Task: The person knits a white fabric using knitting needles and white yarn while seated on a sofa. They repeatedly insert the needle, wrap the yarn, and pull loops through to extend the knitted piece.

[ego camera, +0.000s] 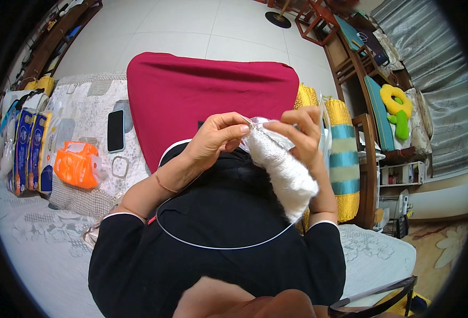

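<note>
A piece of fuzzy white knitting hangs between my hands, its lower end towards my right forearm. My left hand pinches a thin metal knitting needle near its tip, at the upper edge of the knitting. My right hand is at the right of that edge, index finger stretched towards the needle tips with white yarn by it; its grip is partly hidden by the knitting. The needles' thin cable loops down over my black shirt. A clear plastic bag with white contents lies behind the knitting.
A dark red cloth lies before me. On the patterned seat cover at left are a smartphone, an orange packet and blue tissue packs. A yellow and blue bolster stands at right beside a wooden armrest.
</note>
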`<state>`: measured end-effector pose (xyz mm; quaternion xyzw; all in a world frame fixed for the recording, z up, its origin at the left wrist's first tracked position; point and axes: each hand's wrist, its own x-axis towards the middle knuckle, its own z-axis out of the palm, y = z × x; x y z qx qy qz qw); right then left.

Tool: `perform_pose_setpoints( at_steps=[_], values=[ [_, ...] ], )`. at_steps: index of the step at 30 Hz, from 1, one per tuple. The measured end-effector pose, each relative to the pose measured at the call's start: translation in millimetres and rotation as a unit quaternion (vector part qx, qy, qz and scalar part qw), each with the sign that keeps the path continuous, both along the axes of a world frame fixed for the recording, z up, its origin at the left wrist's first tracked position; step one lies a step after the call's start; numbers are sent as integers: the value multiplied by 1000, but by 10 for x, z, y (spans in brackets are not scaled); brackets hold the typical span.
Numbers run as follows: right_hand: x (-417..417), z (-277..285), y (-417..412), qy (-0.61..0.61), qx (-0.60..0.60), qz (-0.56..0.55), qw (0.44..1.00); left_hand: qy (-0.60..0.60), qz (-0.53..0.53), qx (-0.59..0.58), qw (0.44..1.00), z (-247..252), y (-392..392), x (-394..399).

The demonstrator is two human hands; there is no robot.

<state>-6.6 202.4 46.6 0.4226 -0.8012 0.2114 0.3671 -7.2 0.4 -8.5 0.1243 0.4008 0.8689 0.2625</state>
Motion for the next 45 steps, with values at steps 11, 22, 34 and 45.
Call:
perform_pose_setpoints(
  at_steps=[11, 22, 34, 45],
  values=[
    [125, 3, 7, -28, 15, -20, 999, 22, 56, 13, 998, -9, -39, -27],
    [146, -13, 35, -14, -58, -41, 997, 95, 59, -54, 992, 112, -37, 59],
    [124, -79, 22, -61, -60, 11, 996, 80, 66, -40, 994, 97, -32, 55],
    [-226, 120, -213, -263, 118, 127, 949, 130, 31, -101, 986, 66, 60, 139]
  ],
)
